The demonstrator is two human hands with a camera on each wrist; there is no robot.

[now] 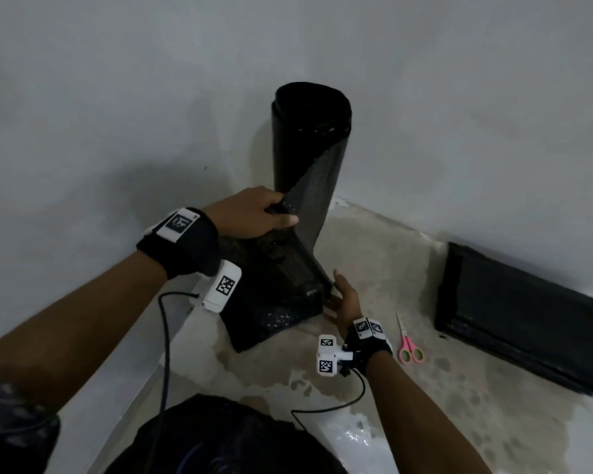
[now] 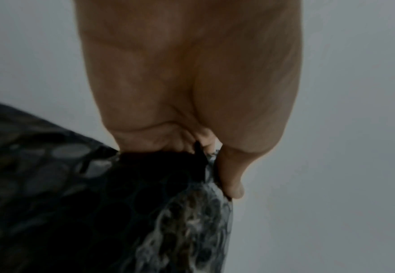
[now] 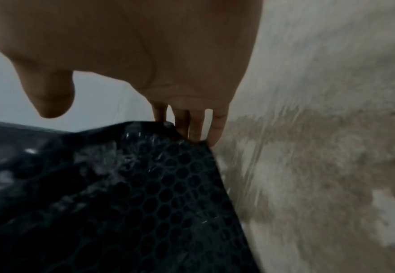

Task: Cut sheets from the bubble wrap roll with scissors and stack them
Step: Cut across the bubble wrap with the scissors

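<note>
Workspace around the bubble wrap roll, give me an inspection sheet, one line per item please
Surface: mottled floor, blotchy darker patches.
Job's things: black bubble wrap roll upright in the wall corner, its free sheet pulled down onto the floor; pink scissors lying unused; flat dark stack along the wall.
Clutter: nothing seen.
Hands: left hand grips the sheet's upper edge; right hand open, fingertips at the lower corner.
Cables: black cable trails from each wrist unit.
Surroundings: plain grey walls.

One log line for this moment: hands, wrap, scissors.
left hand grips pulled-out wrap | right hand open, fingers at wrap's lower edge | roll upright in corner | scissors on floor, untouched
</note>
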